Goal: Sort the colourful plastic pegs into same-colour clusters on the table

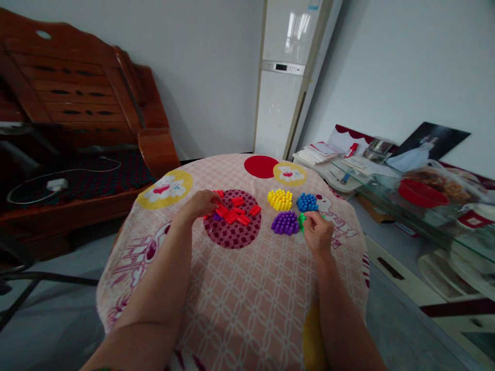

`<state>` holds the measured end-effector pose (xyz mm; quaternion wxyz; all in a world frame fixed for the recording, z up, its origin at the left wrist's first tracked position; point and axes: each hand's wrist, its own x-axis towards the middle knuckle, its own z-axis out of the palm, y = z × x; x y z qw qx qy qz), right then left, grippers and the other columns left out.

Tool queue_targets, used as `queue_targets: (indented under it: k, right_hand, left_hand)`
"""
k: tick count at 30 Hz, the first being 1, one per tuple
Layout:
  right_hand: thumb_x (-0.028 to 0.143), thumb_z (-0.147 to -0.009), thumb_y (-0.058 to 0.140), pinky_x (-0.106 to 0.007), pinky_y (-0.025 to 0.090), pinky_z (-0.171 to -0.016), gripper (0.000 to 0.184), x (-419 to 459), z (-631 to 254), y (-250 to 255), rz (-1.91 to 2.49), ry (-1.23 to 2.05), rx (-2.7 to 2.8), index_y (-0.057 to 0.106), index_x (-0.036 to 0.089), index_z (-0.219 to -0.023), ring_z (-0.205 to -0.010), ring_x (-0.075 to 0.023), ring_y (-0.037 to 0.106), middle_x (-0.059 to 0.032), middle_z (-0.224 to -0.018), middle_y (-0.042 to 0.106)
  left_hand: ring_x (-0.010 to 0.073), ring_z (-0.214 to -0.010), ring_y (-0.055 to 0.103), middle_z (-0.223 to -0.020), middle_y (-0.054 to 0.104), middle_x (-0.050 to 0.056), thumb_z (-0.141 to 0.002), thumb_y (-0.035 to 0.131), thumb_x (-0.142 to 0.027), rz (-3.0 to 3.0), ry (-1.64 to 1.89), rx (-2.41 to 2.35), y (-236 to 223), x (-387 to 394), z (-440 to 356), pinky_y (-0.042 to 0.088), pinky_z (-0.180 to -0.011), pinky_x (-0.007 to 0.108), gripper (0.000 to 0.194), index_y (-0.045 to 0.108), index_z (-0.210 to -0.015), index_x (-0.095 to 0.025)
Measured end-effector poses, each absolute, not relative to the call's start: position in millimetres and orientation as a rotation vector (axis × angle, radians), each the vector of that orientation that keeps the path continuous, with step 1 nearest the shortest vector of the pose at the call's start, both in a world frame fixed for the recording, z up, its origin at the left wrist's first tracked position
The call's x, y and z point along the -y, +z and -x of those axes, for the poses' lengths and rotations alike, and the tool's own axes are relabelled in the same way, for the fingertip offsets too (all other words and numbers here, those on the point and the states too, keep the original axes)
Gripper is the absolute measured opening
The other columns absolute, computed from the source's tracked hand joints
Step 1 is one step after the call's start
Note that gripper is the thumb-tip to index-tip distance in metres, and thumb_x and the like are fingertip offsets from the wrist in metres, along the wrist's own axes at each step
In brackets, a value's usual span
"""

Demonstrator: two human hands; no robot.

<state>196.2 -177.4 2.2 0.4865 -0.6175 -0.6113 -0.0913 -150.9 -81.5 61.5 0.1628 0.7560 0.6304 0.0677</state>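
Note:
My left hand [200, 204] reaches over the left side of a loose pile of red plastic pieces [232, 215], its fingers curled together at the pile; I cannot make out what is between them. A bit of purple [217, 217] shows beneath the pile. On the right, my right hand [319, 233] pinches at a cluster of green pieces [301, 220], mostly hidden by its fingers. Close by are tidy clusters of small rounded pieces: purple [285, 223], blue [307, 202] and yellow [280, 199].
A patterned cloth covers the round table [247, 293]. To the right, a glass-topped cabinet [394, 198] bears papers, a red bowl [423, 192] and bagged items. A wooden bench [81, 98] stands at left, a tall white air conditioner [280, 103] behind.

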Motion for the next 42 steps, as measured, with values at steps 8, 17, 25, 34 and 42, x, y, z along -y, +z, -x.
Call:
queue_targets:
  k: [8, 17, 25, 34, 42]
  right_hand:
    - [0.021, -0.077, 0.047, -0.025, 0.045, -0.057, 0.026, 176.8, -192.8, -3.3, 1.465, -0.123, 1.488, 0.072, 0.016, -0.082, -0.052, -0.0152, 0.059, -0.0036, -0.06, 0.067]
    - [0.023, -0.077, 0.047, -0.025, 0.044, -0.056, 0.026, 177.0, -193.4, -1.3, 1.453, -0.155, 1.443, 0.072, 0.016, -0.081, -0.053, -0.0147, 0.058, -0.0034, -0.061, 0.067]
    - [0.023, -0.077, 0.046, -0.024, 0.043, -0.052, 0.026, 176.6, -193.5, -0.6, 1.453, -0.127, 1.388, 0.071, 0.015, -0.081, -0.05, -0.0145, 0.057, -0.0028, -0.059, 0.065]
    - [0.023, -0.078, 0.048, -0.024, 0.045, -0.053, 0.025, 176.5, -192.1, -1.6, 1.442, -0.137, 1.401, 0.071, 0.016, -0.081, -0.051, -0.014, 0.057, -0.0024, -0.059, 0.066]
    - [0.022, -0.077, 0.047, -0.024, 0.045, -0.055, 0.025, 176.6, -190.7, -1.1, 1.461, -0.14, 1.395, 0.071, 0.016, -0.081, -0.052, -0.0143, 0.058, -0.0021, -0.058, 0.065]
  left_hand:
    - [0.0162, -0.07, 0.068, -0.071, 0.073, 0.002, -0.065, 0.053, -0.009, -2.018, 0.155, -1.802, 54.8, 77.8, 164.9, 0.048, -0.064, 0.02, 0.032, 0.074, -0.089, -0.015]
    - [0.022, -0.084, 0.066, -0.093, 0.073, 0.008, -0.067, 0.059, -0.017, -2.376, -0.027, -1.809, 42.8, 77.1, 139.4, 0.044, -0.067, 0.025, 0.033, 0.072, -0.097, -0.017]
    - [0.0192, -0.072, 0.064, -0.075, 0.071, 0.005, -0.065, 0.062, -0.02, -2.166, 0.101, -2.011, 63.4, 80.9, 158.0, 0.044, -0.063, 0.024, 0.02, 0.074, -0.08, -0.016]
    - [0.0146, -0.072, 0.064, -0.081, 0.073, 0.005, -0.076, 0.065, -0.021, -2.277, 0.859, -1.54, 44.5, 95.8, 58.5, 0.047, -0.067, 0.023, 0.015, 0.071, -0.088, -0.014]
    - [0.0152, -0.072, 0.064, -0.081, 0.072, 0.007, -0.082, 0.061, -0.02, -2.348, 0.815, -1.377, 9.1, 101.7, 0.0, 0.048, -0.07, 0.024, 0.013, 0.07, -0.089, -0.012]
